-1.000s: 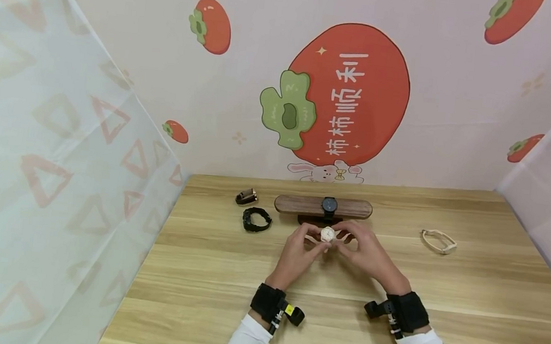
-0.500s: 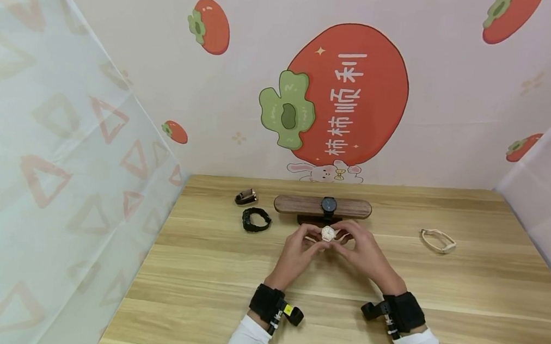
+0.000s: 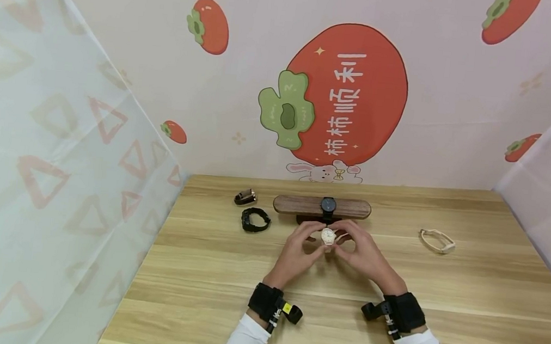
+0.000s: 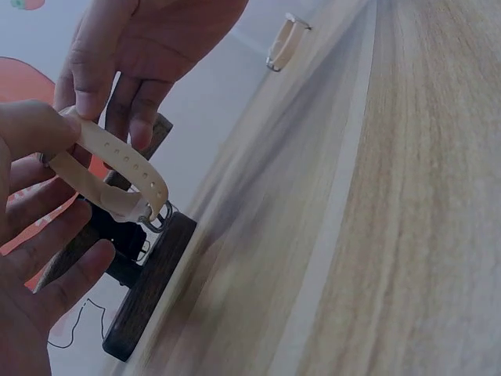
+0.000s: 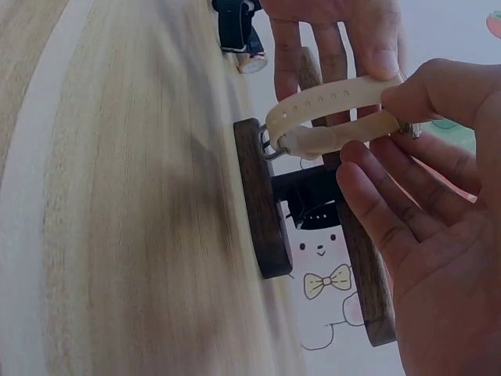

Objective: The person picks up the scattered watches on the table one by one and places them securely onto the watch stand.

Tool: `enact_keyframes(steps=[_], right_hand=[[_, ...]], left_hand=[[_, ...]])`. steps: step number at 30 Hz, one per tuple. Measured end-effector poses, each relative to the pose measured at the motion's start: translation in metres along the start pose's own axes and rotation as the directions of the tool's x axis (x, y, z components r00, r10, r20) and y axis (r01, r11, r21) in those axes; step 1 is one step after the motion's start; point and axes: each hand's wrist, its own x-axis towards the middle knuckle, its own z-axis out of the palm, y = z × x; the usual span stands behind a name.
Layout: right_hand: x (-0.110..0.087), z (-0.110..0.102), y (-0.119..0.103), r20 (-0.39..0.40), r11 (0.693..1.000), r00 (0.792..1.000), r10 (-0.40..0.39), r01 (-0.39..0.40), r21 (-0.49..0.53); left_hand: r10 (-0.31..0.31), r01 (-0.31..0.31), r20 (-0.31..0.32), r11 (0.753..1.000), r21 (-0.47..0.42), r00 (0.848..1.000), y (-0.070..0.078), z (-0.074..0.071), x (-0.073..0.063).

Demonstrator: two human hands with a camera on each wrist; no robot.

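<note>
A watch with a cream strap [image 3: 328,237] is held up between both hands, just in front of the wooden watch stand [image 3: 292,204]. My left hand [image 3: 295,255] pinches its left side, and my right hand [image 3: 362,253] pinches the right side, thumbs below the dial. Seen in the left wrist view, the strap [image 4: 129,164] hangs in a buckled loop under the dial. The right wrist view shows the same loop [image 5: 337,95] near the stand's dark base [image 5: 262,204]. A black watch [image 3: 329,205] is mounted on the stand's bar.
Left of the stand, a black watch [image 3: 255,220] and a watch with a dark band [image 3: 245,196] lie on the wooden table [image 3: 188,273]. A cream-banded watch [image 3: 437,242] lies farther right. A printed backdrop [image 3: 242,98] rises behind the table.
The watch's dial has turned and dipped slightly between my fingers, and my left thumb has shifted a little lower. Both hands stay in front of the stand.
</note>
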Motion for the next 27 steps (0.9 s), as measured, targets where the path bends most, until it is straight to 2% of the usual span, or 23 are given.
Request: enact_keyframes(steps=[7,16,27], right_hand=[[-0.0014,-0.0004,0.0035,-0.004,0.999,0.999,-0.043,0.043,-0.025],[-0.0016,-0.0021,0.006,-0.022,0.995,0.996,-0.087,0.086,-0.049],[-0.0021,-0.0035,0.0055,-0.032,0.993,0.994,-0.104,0.102,-0.053]], left_hand=[[0.017,-0.015,0.023,0.998,-0.063,1.0,0.0001,-0.001,-0.0006],[-0.001,0.004,0.037,0.998,-0.063,0.999,0.0007,-0.0025,-0.0012],[0.023,-0.018,0.05,0.995,-0.098,0.998,-0.0019,-0.0033,-0.0011]])
